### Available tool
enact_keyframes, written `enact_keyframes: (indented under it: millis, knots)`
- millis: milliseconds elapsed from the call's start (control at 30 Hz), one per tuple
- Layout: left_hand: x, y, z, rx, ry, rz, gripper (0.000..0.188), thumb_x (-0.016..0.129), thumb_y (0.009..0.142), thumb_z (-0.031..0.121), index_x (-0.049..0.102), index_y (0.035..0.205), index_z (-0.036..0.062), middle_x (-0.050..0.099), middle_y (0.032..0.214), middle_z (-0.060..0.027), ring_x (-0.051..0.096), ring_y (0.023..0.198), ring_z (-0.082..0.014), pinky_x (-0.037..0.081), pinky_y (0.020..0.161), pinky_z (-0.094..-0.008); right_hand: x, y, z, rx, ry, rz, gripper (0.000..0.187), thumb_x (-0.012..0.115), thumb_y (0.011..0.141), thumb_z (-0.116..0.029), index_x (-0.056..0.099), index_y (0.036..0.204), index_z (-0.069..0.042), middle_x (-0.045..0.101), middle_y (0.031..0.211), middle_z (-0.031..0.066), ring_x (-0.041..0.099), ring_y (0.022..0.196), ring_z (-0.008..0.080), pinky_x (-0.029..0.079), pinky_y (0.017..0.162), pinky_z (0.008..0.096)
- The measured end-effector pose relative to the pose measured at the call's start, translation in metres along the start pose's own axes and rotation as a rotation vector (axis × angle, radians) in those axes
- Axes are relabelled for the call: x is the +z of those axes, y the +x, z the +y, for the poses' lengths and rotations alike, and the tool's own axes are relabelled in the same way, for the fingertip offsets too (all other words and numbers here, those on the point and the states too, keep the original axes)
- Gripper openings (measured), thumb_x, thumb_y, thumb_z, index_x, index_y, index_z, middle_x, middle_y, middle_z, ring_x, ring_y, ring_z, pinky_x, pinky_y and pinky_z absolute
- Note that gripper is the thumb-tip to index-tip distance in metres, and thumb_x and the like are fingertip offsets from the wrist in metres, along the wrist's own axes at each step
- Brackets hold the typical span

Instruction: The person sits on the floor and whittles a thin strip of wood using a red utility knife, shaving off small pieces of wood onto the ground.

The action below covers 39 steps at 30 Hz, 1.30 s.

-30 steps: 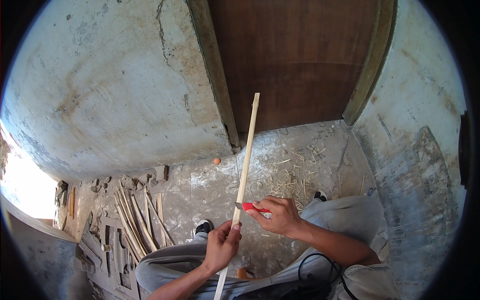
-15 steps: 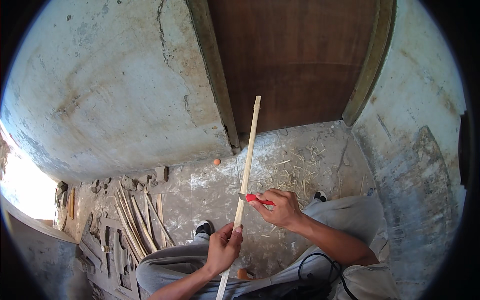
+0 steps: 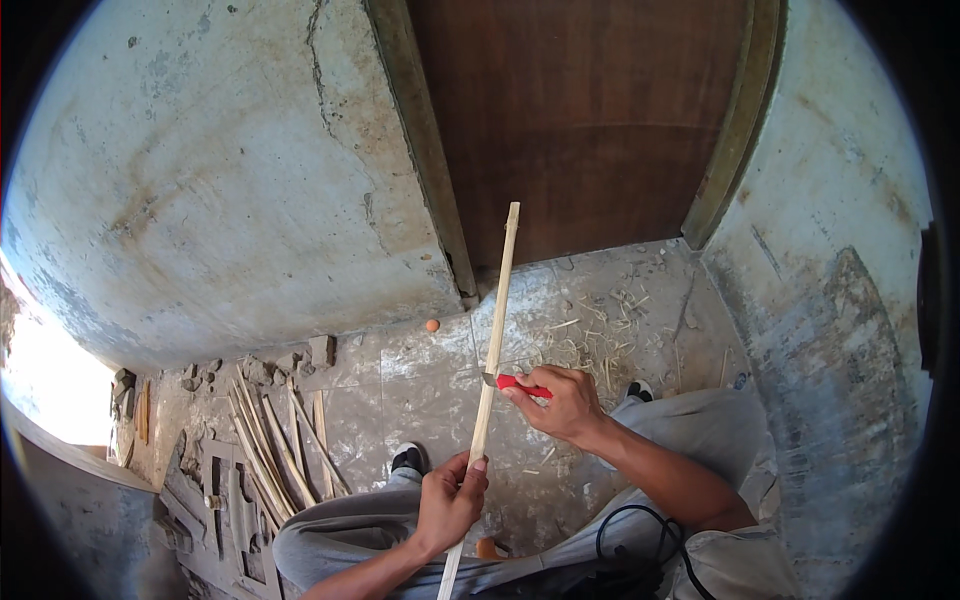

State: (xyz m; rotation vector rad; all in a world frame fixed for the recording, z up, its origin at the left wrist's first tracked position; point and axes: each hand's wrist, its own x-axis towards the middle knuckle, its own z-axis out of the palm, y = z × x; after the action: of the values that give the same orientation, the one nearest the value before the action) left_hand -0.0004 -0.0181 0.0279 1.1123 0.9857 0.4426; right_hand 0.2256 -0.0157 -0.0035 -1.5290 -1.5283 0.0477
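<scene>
A long, pale wooden strip [image 3: 497, 330] slants up from my lap toward the door. My left hand [image 3: 452, 503] is closed round its lower part, thumb on top. Higher up, my right hand [image 3: 562, 402] grips a knife [image 3: 523, 386] by its red handle. The short metal blade lies against the strip, a little above my left hand. My fingers cover part of the handle.
Thin wood shavings [image 3: 610, 335] litter the floor before the brown door [image 3: 590, 130]. At left, several wooden strips [image 3: 265, 440] lean near a broken grey frame [image 3: 225, 510]. A small orange ball [image 3: 432, 326] lies by the cracked wall [image 3: 250, 180].
My right hand and the knife have moved slightly up along the strip, away from my left hand. The strip's far tip has dipped a little; my left hand keeps its hold.
</scene>
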Motion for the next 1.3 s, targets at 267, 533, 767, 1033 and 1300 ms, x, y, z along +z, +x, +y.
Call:
enact_keyframes:
  millis: [267, 533, 767, 1033, 1300]
  knots:
    - [0.000, -0.001, -0.010, 0.009, 0.067, -0.023, 0.024, 0.055, 0.102, 0.022, 0.059, 0.108, -0.0009, 0.049, 0.068, 0.0030, 0.040, 0.049, -0.0029, 0.029, 0.041, -0.0213, 0.001, 0.005, 0.023, 0.139, -0.028, 0.026, 0.028, 0.078, 0.083, -0.026, 0.068, 0.082, 0.000, 0.068, 0.068, 0.0108, 0.069, 0.059, 0.0220, 0.051, 0.053, 0.0323]
    - [-0.006, 0.003, -0.004, -0.074, -0.092, -0.071, 0.023, 0.055, 0.102, 0.020, 0.061, 0.112, -0.0001, 0.051, 0.069, 0.0027, 0.040, 0.050, -0.0029, 0.030, 0.043, -0.0216, -0.016, 0.020, 0.061, 0.422, 0.427, 0.252, 0.023, 0.071, 0.092, -0.031, 0.064, 0.093, -0.010, 0.064, 0.073, 0.0039, 0.058, 0.057, 0.0128, 0.045, 0.047, 0.0274]
    - [-0.017, 0.013, 0.004, -0.249, -0.249, -0.128, 0.027, 0.049, 0.104, 0.023, 0.057, 0.117, 0.0012, 0.048, 0.070, 0.0005, 0.037, 0.047, -0.0065, 0.030, 0.041, -0.0237, -0.031, 0.020, 0.038, 1.173, 1.140, 0.099, 0.028, 0.064, 0.096, -0.034, 0.051, 0.092, -0.010, 0.055, 0.072, 0.0012, 0.049, 0.054, 0.0078, 0.037, 0.043, 0.0226]
    - [-0.014, 0.020, -0.001, -0.185, -0.199, -0.123, 0.027, 0.049, 0.104, 0.024, 0.057, 0.119, 0.0022, 0.049, 0.073, 0.0000, 0.039, 0.047, -0.0066, 0.034, 0.042, -0.0235, -0.008, -0.003, 0.008, 0.741, 0.811, -0.256, 0.025, 0.065, 0.096, -0.026, 0.061, 0.097, -0.002, 0.061, 0.073, 0.0014, 0.051, 0.056, 0.0047, 0.040, 0.049, 0.0214]
    - [-0.008, 0.019, -0.006, -0.046, -0.155, -0.116, 0.028, 0.048, 0.105, 0.020, 0.051, 0.127, 0.0041, 0.055, 0.082, -0.0012, 0.041, 0.048, -0.0062, 0.035, 0.044, -0.0225, -0.006, -0.017, -0.016, 0.384, 0.404, -0.298, 0.023, 0.070, 0.093, -0.023, 0.067, 0.095, 0.000, 0.070, 0.078, 0.0077, 0.067, 0.065, 0.0136, 0.052, 0.058, 0.0268]
